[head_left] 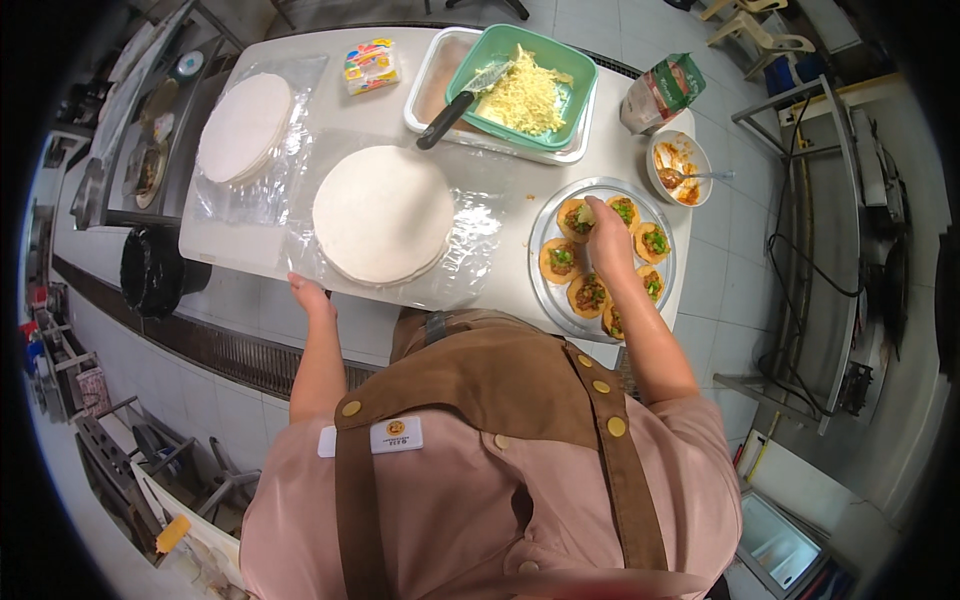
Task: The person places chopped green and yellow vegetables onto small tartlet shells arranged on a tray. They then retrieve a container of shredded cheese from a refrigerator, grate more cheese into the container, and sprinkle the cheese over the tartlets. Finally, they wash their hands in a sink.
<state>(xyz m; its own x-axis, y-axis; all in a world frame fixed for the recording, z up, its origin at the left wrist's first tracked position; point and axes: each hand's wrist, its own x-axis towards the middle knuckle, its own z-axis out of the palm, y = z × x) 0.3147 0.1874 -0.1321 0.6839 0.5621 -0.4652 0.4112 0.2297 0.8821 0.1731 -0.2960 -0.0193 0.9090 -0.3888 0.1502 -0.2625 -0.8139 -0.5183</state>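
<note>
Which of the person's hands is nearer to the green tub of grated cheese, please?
The right. The right hand is over the round tray of filled cups, just below the green tub. The left hand rests at the table's near edge by the stack of round wrappers, farther away.

Pretty crowded table (230,245) tbh. The right hand (607,240) sits over the round tray (545,300) of filled little tortillas (560,260), which are packed close, so not much gap between them. At 12 o'clock from it the green tub (575,75) of shredded cheese blocks the way, with a black-handled scraper (450,115) sticking out. At 1 o'clock there's the sauce bowl (680,150) with a spoon. At 9 o'clock the big wrapper stack (382,212) fills the middle. Bare strip runs between stack and tray, and along the near edge by the left hand (308,295).
</note>
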